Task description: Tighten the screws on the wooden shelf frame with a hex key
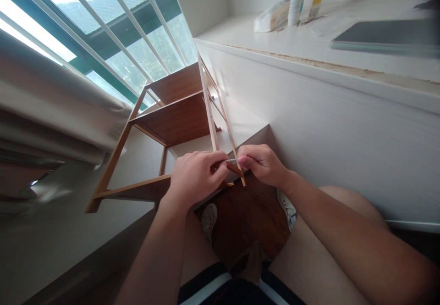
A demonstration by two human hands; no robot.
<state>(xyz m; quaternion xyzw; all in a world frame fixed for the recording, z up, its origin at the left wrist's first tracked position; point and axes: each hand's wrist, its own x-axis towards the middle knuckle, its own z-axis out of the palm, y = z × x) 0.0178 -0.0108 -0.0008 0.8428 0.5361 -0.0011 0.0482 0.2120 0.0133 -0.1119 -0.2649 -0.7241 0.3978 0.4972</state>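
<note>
A white tube (294,7) stands on the counter (233,29) beside a plastic-wrapped package (270,18); the contents of both cannot be identified. Both forearms extend forward and converge. The left hand (197,174), knuckles up, and the right hand (260,163) are closed, pinching a thin pale stick (231,160) between them, before the wooden shelf (175,117).

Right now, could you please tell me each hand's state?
Left hand: closed at one end of a thin rod; exact grip hidden.
Right hand: closed, holding the rod's other end.
</note>
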